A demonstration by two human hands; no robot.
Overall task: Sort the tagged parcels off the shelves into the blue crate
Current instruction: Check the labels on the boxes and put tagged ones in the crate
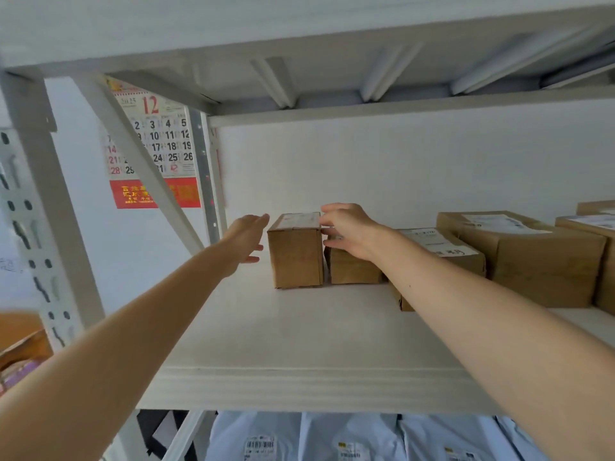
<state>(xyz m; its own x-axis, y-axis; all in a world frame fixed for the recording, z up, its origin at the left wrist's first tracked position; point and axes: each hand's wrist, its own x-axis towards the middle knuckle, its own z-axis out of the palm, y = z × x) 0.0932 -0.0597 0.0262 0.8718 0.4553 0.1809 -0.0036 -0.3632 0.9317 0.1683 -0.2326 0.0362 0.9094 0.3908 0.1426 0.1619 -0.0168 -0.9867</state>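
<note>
Cardboard tagged parcel [295, 257] standing at frame centre on the white shelf board [299, 344], touching a lower box [352, 269] on its right. Left hand [246, 237] hovering just beside its left face, fingers straight, holding nothing. Right hand [349, 231] lying over the lower box, bent fingers touching the parcel's upper right edge. Larger labelled boxes [539, 261] sitting at right; pale mailer bags [349, 437] lying on the shelf below; wall calendar [156, 144] hanging upper left.
</note>
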